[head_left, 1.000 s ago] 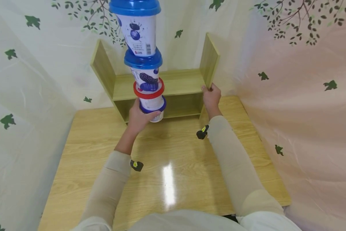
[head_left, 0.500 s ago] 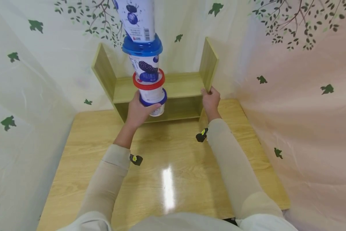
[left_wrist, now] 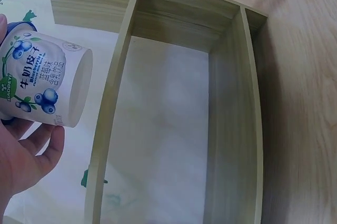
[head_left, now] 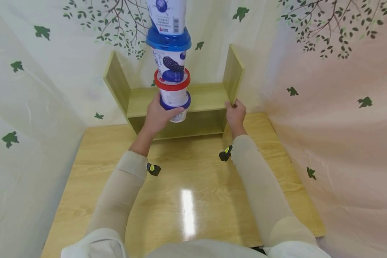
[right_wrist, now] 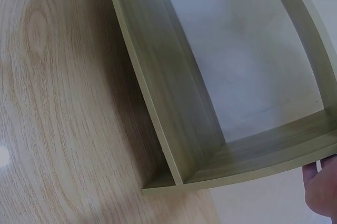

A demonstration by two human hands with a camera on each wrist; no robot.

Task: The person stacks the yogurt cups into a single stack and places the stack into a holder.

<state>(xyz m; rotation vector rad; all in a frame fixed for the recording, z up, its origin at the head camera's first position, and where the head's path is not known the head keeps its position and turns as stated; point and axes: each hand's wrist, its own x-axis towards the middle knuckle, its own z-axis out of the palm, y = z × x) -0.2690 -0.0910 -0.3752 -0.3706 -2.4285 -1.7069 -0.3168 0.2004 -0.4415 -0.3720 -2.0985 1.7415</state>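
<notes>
My left hand (head_left: 158,115) grips the lowest cup (head_left: 179,116) of a tall stack, with the thumb across its front. Above it come a white cup with a purple-blue rim, a red lid (head_left: 173,85), a blackberry-printed cup (head_left: 171,64) under a blue lid (head_left: 169,40), and a larger cup (head_left: 169,18) cut off by the frame's top. The left wrist view shows the bottom cup (left_wrist: 42,76) tilted, printed with blueberries. My right hand (head_left: 236,114) holds the right side panel (head_left: 234,73) of a small wooden shelf (head_left: 209,98). The stack hangs before the shelf's upper board.
The shelf stands at the back of a wooden table (head_left: 193,168), with a lower compartment (head_left: 206,122) and a left side panel (head_left: 117,80). Leaf-printed cloth (head_left: 261,43) hangs close behind and along both sides.
My left hand has raised the cup stack toward the upper board and shifted it slightly right. My right hand stays on the side panel. The head view has tilted up a little.
</notes>
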